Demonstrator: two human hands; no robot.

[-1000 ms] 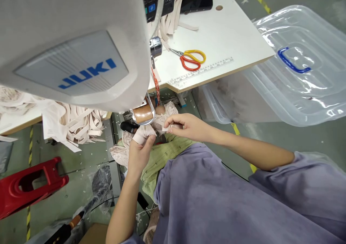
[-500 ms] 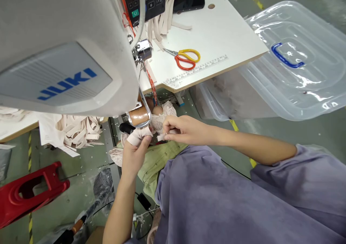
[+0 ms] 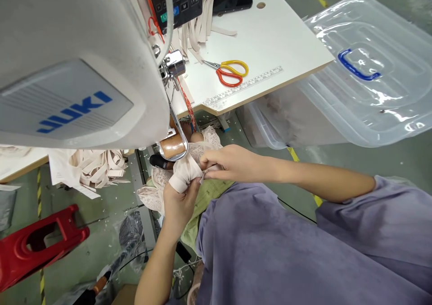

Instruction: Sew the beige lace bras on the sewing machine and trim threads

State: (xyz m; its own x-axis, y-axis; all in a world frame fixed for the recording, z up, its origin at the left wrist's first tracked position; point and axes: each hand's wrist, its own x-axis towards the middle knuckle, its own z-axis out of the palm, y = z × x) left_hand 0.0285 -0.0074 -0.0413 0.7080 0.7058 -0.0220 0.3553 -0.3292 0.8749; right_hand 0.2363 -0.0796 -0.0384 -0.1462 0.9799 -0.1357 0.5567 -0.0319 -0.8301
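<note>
My right hand [image 3: 231, 163] has closed in from 3 o'clock, fingers pinched onto the pale fabric [image 3: 184, 175]; my left hand [image 3: 177, 203] still clutches it.

Wears a loose lilac-grey top [image 3: 270, 251], soft and faintly mottled, wide sleeve [image 3: 381, 206] ending near the right elbow; left hand [image 3: 178, 201] and right hand [image 3: 226, 163] bare.

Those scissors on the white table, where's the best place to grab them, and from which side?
Probably by the yellow and red handle loops, coming from the right: the scissors lie flat on the table, closed blades pointing left, with nothing crowding the loops.
</note>
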